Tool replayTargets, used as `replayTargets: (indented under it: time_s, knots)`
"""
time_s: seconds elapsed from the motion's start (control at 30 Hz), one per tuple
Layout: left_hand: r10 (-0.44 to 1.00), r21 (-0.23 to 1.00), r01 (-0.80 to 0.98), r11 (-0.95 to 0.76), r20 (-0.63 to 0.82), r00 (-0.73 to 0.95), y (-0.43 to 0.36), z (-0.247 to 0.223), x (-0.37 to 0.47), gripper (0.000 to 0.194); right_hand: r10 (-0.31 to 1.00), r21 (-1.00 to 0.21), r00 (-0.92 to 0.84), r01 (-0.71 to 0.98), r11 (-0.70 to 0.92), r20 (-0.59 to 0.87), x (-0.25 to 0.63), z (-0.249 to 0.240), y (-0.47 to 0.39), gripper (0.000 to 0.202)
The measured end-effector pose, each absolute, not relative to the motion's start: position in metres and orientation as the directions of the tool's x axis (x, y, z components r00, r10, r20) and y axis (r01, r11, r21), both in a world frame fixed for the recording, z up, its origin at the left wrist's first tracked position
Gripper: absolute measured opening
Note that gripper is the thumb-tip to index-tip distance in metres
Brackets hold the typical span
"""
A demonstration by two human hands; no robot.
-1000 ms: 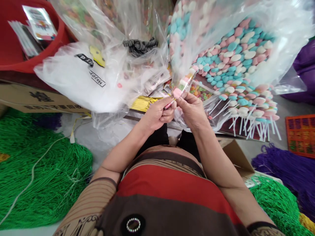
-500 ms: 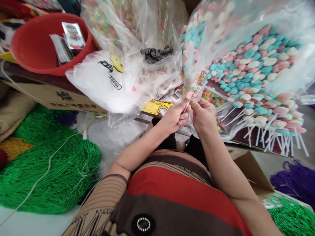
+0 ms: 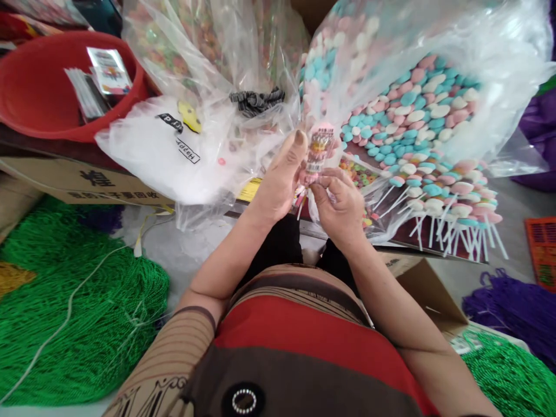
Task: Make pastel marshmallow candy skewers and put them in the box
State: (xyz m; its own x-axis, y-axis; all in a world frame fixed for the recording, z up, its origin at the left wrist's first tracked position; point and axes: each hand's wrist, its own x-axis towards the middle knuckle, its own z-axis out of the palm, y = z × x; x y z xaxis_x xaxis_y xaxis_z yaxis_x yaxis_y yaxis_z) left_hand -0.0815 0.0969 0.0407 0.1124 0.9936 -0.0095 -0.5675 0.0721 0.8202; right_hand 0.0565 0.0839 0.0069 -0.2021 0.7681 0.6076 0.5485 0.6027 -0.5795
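A candy lollipop in a printed clear wrapper [image 3: 320, 149] stands upright between my hands, above the table's front edge. My left hand [image 3: 280, 179] is wrapped round its left side, thumb up. With fingertips pinched together, my right hand [image 3: 341, 205] grips the gathered lower end of the wrapper. The stick below is mostly hidden by my fingers. Yellow twist ties [image 3: 249, 190] lie just left of my left hand, partly covered. Right of my right hand, marshmallow lollipops on white sticks [image 3: 456, 194] lie in a pile.
Pink, blue and white candies [image 3: 417, 110] fill a big clear bag at the back right. A red basin [image 3: 35, 87] with printed packets stands at the left, beside white printed bags [image 3: 160, 153]. Green cord bundles [image 3: 87, 301] lie at the lower left; an open carton [image 3: 434, 295] sits at the right.
My left hand has moved from pinching the stick to round the wrapped candy, which now stands straighter with its label showing. My right hand pinches lower down. The view has shifted right.
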Motion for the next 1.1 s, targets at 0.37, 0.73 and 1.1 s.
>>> replayTargets:
  time_s: [0.37, 0.73, 1.1]
  knots:
    - [0.919, 0.916, -0.236, -0.324, 0.364, 0.152, 0.05, 0.055, -0.096, 0.073, 0.751, -0.549, -0.102, 0.619, 0.561, 0.652, 0.063, 0.03, 0.089, 0.02]
    - [0.812, 0.77, -0.367, 0.522, -0.318, 0.488, 0.057, 0.032, -0.092, 0.095, 0.678, -0.434, -0.17, 0.653, 0.621, 0.715, 0.066, 0.041, 0.08, 0.025]
    - [0.927, 0.663, -0.652, 0.368, -0.319, 0.199, 0.08, 0.048, -0.074, 0.063, 0.799, -0.763, -0.023, 0.283, 0.581, 0.601, 0.051, 0.013, 0.058, 0.024]
